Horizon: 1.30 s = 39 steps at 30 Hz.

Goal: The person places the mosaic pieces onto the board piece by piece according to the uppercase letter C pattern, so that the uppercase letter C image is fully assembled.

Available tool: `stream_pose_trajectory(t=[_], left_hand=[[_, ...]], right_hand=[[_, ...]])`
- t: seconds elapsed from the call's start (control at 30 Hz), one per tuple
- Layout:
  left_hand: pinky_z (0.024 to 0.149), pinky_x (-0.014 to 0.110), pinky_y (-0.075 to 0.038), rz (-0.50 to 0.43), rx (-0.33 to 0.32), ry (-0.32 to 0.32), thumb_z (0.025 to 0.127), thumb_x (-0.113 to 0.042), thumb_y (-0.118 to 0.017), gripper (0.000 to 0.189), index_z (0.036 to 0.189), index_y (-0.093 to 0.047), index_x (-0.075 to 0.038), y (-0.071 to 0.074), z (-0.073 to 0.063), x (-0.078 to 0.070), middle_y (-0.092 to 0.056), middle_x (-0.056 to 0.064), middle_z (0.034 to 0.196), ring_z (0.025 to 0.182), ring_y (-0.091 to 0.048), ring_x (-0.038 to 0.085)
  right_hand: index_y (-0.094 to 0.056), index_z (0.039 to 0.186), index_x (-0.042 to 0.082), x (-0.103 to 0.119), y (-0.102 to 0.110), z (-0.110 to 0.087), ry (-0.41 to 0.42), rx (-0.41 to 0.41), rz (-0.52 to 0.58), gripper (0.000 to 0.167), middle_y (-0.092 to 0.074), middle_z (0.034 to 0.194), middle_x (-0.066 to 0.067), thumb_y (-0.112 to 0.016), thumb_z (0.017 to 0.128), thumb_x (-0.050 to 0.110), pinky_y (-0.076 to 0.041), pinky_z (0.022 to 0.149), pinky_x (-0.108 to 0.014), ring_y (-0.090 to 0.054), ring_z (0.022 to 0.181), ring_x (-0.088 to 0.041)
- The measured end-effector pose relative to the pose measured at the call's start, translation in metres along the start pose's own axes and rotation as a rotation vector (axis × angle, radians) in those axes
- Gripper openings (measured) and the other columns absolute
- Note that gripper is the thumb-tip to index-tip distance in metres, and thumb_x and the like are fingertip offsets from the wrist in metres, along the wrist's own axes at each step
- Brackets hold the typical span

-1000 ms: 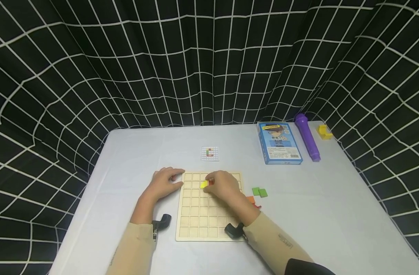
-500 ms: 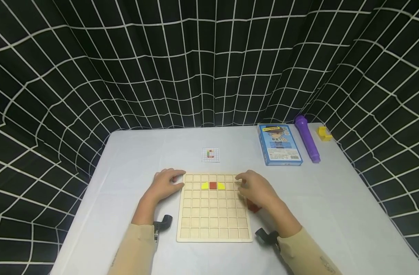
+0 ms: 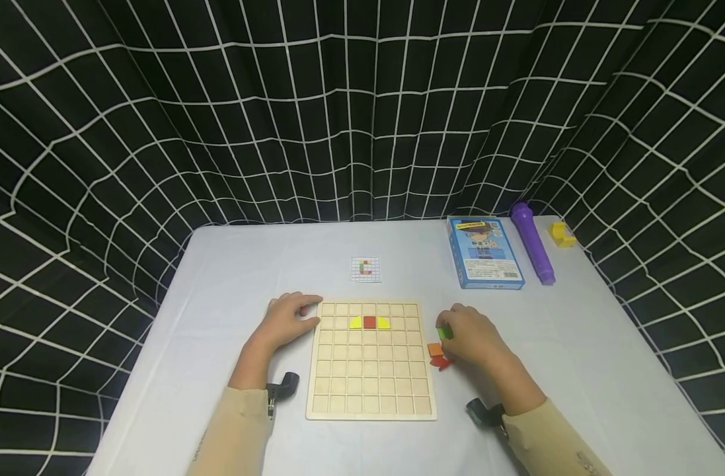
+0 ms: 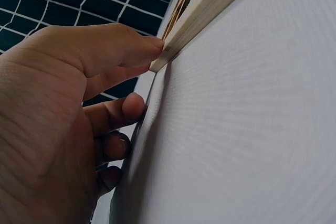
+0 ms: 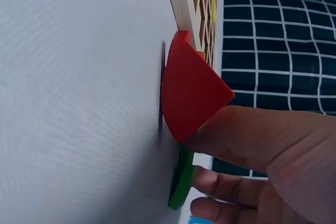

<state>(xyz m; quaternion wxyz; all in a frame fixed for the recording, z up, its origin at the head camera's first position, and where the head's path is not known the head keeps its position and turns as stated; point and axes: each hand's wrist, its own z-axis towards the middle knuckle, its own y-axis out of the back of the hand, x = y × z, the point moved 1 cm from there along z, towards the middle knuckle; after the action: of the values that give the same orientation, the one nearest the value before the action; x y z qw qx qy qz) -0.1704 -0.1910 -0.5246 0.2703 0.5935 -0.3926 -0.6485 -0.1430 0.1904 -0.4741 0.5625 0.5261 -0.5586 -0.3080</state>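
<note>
A wooden grid board (image 3: 371, 370) lies flat on the table. In its second row sit a red square tile (image 3: 369, 322) and, on either side, yellow rounded tiles (image 3: 355, 322). My left hand (image 3: 286, 320) touches the board's far left corner, thumb on the side edge and forefinger by the far edge. Right of the board, my right hand (image 3: 474, 336) pinches a green tile (image 3: 445, 332) between thumb and fingers, low at the tabletop. Just in front of that hand lie an orange tile (image 3: 435, 350) and red pieces (image 3: 439, 363); one red quarter-circle piece (image 5: 191, 93) shows by my thumb.
Beyond the board lies a small grid card (image 3: 365, 270) with a coloured pattern. Farther back on the right are a blue box (image 3: 487, 254), a purple tube-shaped object (image 3: 533, 244) and a yellow block (image 3: 562, 235). Black cloth (image 3: 338, 112) with white lines surrounds the table.
My right hand has let go of a yellow tile on the board and moved right, off the board, to the green tiles. The left hand has stayed at the corner.
</note>
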Motion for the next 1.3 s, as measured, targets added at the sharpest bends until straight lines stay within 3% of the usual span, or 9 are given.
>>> stream_pose_trajectory(t=[0.17,0.4,0.6,0.8,1.1,1.3], left_hand=[[0.080,0.038,-0.032,-0.001,0.006,0.006,0.088,-0.036,-0.079,0.048,0.133,-0.070,-0.024,0.000,-0.001,-0.001,-0.054,-0.007,0.082,0.081,-0.047,0.016],[0.080,0.038,-0.032,-0.003,0.009,0.003,0.089,-0.035,-0.079,0.047,0.133,-0.070,-0.023,0.001,-0.002,-0.001,-0.054,-0.007,0.082,0.081,-0.046,0.016],[0.080,0.038,-0.033,0.001,0.000,0.003,0.089,-0.036,-0.079,0.047,0.133,-0.070,-0.024,0.001,-0.001,-0.001,-0.054,-0.007,0.083,0.082,-0.046,0.016],[0.080,0.037,-0.033,0.004,0.004,0.007,0.088,-0.037,-0.078,0.048,0.134,-0.069,-0.025,0.001,0.000,-0.001,-0.055,-0.008,0.083,0.082,-0.047,0.016],[0.080,0.038,-0.033,-0.002,0.007,-0.008,0.089,-0.036,-0.078,0.047,0.133,-0.070,-0.024,0.002,0.001,0.001,-0.055,-0.007,0.083,0.082,-0.047,0.016],[0.081,0.038,-0.032,-0.004,0.017,-0.011,0.090,-0.036,-0.077,0.046,0.134,-0.069,-0.024,0.001,0.002,0.002,-0.055,-0.007,0.084,0.083,-0.047,0.016]], right_hand=[[-0.071,0.104,0.006,0.005,0.002,0.002,0.012,-0.054,0.057,0.029,-0.060,0.086,-0.001,-0.079,0.076,0.010,-0.049,0.076,-0.044,-0.053,0.080,-0.024],[-0.076,0.112,0.004,0.033,0.010,0.003,0.174,-0.140,0.153,0.029,-0.064,0.101,-0.001,-0.076,0.084,0.012,-0.051,0.080,-0.040,-0.057,0.085,-0.018],[-0.075,0.120,0.003,0.064,0.007,0.009,0.212,-0.105,0.288,0.036,-0.070,0.106,-0.001,-0.081,0.086,0.011,-0.054,0.085,-0.042,-0.064,0.093,-0.018],[-0.079,0.109,0.007,0.092,-0.009,0.017,0.181,-0.057,0.411,0.031,-0.071,0.100,0.001,-0.088,0.081,0.011,-0.053,0.078,-0.038,-0.063,0.085,-0.015],[-0.081,0.101,0.011,0.122,-0.036,0.030,0.177,0.001,0.333,0.027,-0.058,0.079,0.003,-0.091,0.078,0.021,-0.042,0.060,-0.030,-0.050,0.070,-0.014],[-0.083,0.095,0.014,0.128,-0.044,0.031,0.157,-0.010,0.274,0.021,-0.066,0.089,0.005,-0.090,0.078,0.023,-0.049,0.067,-0.032,-0.060,0.079,-0.013]])
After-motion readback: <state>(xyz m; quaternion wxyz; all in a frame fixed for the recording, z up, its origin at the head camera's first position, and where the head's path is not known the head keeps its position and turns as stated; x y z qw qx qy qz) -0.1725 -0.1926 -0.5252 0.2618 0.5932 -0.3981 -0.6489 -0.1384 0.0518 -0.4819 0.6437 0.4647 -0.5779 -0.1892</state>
